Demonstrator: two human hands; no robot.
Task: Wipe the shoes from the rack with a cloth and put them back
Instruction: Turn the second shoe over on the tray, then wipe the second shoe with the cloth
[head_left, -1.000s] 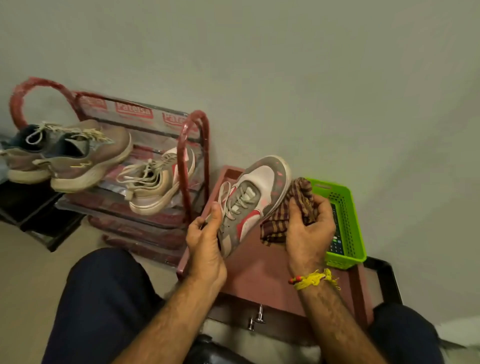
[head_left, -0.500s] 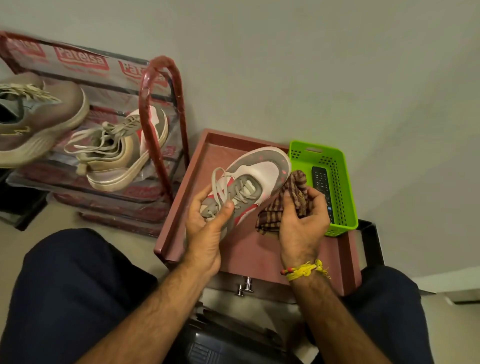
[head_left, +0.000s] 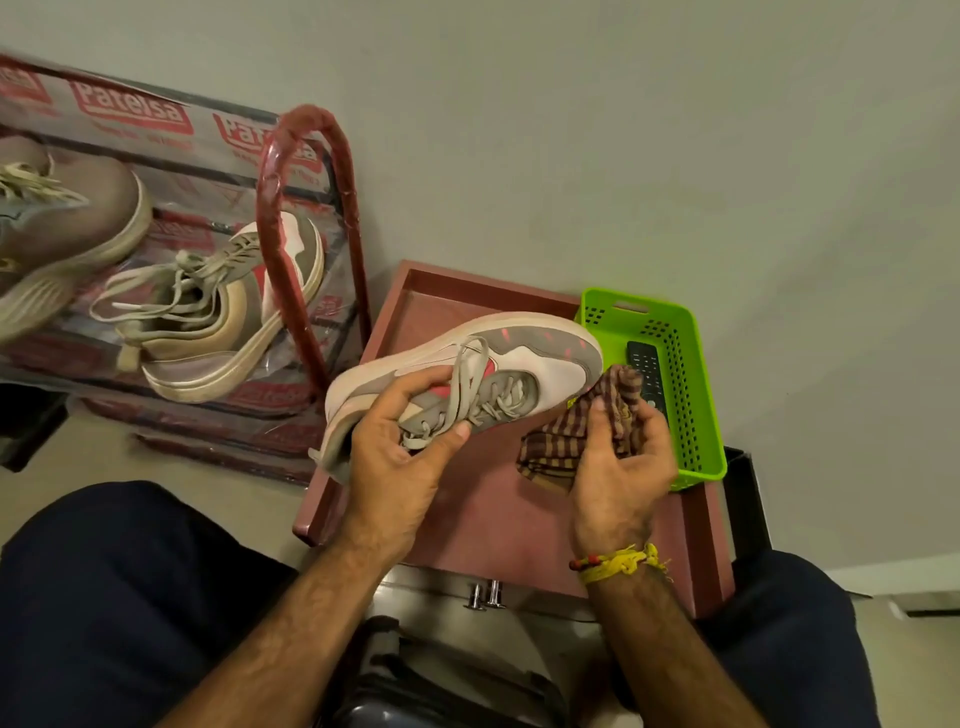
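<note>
My left hand (head_left: 397, 452) grips a grey, white and pink sneaker (head_left: 524, 358) at its laces and tongue, holding it tipped on its side above the reddish-brown tray table (head_left: 498, 519). My right hand (head_left: 618, 462) clutches a bunched brown checked cloth (head_left: 563, 441) against the toe end of that sneaker. Left of the table stands the red shoe rack (head_left: 306, 208), wrapped in printed plastic. On it lie the matching sneaker (head_left: 228, 312) and, at the far left edge, a brownish-grey shoe (head_left: 67, 228).
A green plastic basket (head_left: 696, 415) with a black remote (head_left: 645, 371) in it sits on the table's right side, close to my right hand. A plain wall runs behind. My dark-trousered knees flank the table. A dark stand (head_left: 26, 421) is under the rack's left end.
The sneaker has been rolled from upright onto its side in my left hand, sole now facing away. The view swung right and down, so the rack slid toward the left edge. The cloth stays at the toe.
</note>
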